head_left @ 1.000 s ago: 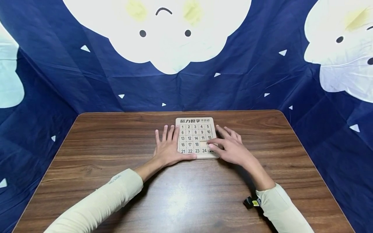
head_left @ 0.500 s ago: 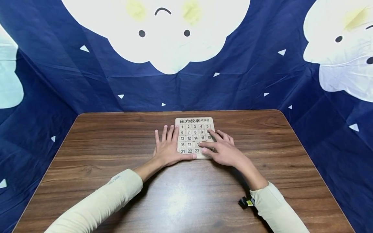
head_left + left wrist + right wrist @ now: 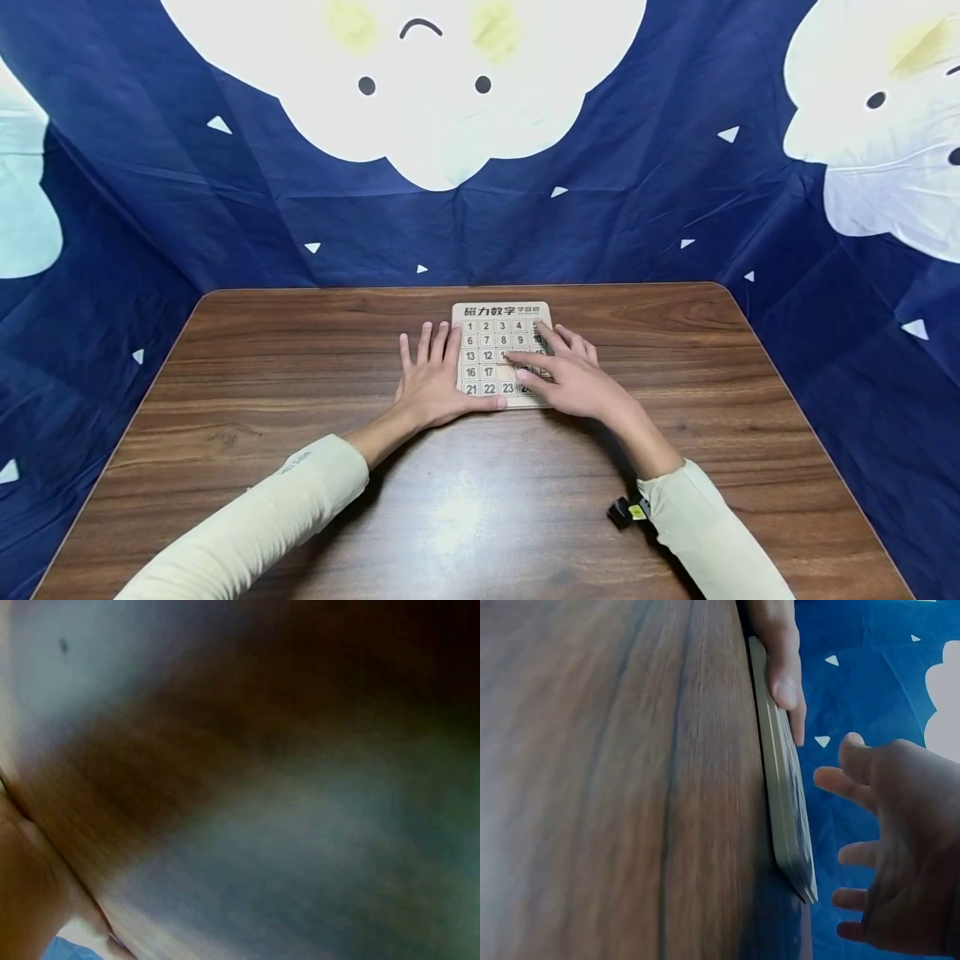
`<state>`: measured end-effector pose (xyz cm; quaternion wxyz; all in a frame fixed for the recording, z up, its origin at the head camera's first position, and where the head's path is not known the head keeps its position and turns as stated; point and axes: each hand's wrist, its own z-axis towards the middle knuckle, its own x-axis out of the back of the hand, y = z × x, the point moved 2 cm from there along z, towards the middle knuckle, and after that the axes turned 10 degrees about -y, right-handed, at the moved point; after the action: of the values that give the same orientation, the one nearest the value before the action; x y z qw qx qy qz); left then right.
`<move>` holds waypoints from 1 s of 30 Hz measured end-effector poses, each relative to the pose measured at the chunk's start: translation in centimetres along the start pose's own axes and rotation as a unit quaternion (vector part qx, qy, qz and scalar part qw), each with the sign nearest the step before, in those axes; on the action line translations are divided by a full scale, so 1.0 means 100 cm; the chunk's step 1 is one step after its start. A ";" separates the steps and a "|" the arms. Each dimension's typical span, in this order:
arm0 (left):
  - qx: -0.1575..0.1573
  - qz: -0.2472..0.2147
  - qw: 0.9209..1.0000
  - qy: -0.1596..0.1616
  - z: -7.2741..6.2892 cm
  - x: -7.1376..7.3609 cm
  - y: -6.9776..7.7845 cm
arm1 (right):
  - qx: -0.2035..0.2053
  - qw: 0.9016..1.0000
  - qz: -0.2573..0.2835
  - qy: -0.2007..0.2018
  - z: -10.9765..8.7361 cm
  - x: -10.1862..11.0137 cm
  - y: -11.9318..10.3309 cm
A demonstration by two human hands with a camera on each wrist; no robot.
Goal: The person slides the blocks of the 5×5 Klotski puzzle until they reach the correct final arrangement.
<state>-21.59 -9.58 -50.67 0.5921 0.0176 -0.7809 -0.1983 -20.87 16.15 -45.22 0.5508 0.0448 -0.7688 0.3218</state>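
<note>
has number board [image 3: 495,342] against left hand [image 3: 433,390] and under right hand [image 3: 585,385], fingers [image 3: 439,343] spread, with long axis and title end [image 3: 491,312] pointing away past them.

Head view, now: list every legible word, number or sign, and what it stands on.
"磁力数字华容道": top of the puzzle board; tiny print beneath unreadable.
"1 2 3 4": first row.
"6 7 8 9 10": second row.
"13 12": third.
"16 17": fourth.
"21 22 23": bottom.
Remaining numbers: partly or wholly behind the right hand.
Lettering on left sleeve: too blurred to read.
Yellow label: too small.
</note>
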 end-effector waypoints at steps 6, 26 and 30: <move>0.000 0.004 1.000 -0.006 0.002 -0.002 0.001 | -0.007 1.000 -0.019 -0.013 0.004 -0.002 -0.005; -0.004 -0.001 1.000 0.003 0.002 -0.002 -0.004 | -0.029 0.999 -0.024 0.003 -0.003 -0.001 0.008; -0.006 -0.003 1.000 0.005 0.002 -0.003 -0.005 | -0.023 0.999 -0.023 -0.005 0.002 -0.004 0.003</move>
<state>-21.80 -9.88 -51.13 0.5953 0.0171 -0.7768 -0.2046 -20.98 16.18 -45.69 0.5551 0.0511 -0.7774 0.2915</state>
